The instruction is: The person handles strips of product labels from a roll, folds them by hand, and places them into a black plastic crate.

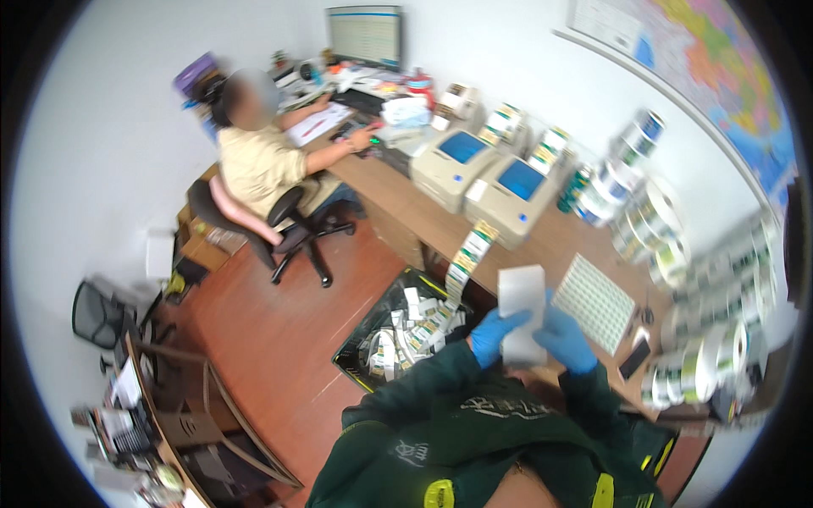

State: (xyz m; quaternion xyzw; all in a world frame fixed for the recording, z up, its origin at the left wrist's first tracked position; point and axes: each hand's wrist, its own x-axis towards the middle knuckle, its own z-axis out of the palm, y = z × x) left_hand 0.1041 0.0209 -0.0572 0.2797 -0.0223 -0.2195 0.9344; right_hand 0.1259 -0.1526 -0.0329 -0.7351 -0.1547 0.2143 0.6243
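A blue glove covers my left hand [495, 336], its fingers closed on the left side of a white rectangular piece of paper [521, 289]. My right hand [566, 340], also gloved in blue, grips the paper from the right. Whether it is one sheet or a thin stack I cannot tell. Just right of my hands, a sheet of small green-printed labels [594, 303] lies on the wooden desk [383, 190]. From the nearer label printer [514, 196], a printed label strip [470, 258] hangs down into a black crate [349, 349] holding loose labels.
Another label printer [453, 165] stands beside the first. Label rolls [650, 216] are stacked along the right wall, near a phone [634, 360]. A seated person [262, 169] works at the desk on the left, by a monitor [365, 38]. A wooden chair [199, 423] stands lower left.
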